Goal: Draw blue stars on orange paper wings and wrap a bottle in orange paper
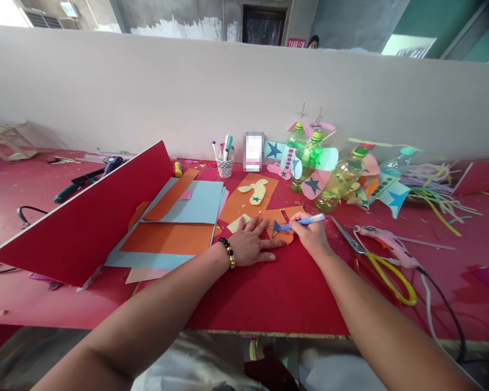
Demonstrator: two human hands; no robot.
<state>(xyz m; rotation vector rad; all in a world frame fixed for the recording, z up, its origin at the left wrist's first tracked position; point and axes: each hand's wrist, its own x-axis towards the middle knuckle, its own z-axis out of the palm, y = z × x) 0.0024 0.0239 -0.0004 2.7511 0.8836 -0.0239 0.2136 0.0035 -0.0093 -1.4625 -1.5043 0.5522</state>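
Observation:
My left hand (250,243) lies flat with spread fingers, its fingertips holding down the left side of an orange paper piece (288,213). A star outline is drawn on that paper, partly filled in dark blue. In my right hand (311,235) is a blue marker (305,221), gripped like a pen with its tip at the star. Just behind lies an orange sheet (244,194) with a pale yellow paper cutout (257,194) on it, which bears a small star. A pale yellow scrap (237,224) sits beside my left fingers.
Blue and orange sheets (199,203) are stacked at left, beside a red upright board (106,222). A marker cup (225,167) stands behind. Decorated plastic bottles (342,176), yellow-handled scissors (378,266) and a pink glue gun (387,245) with a cord are at right.

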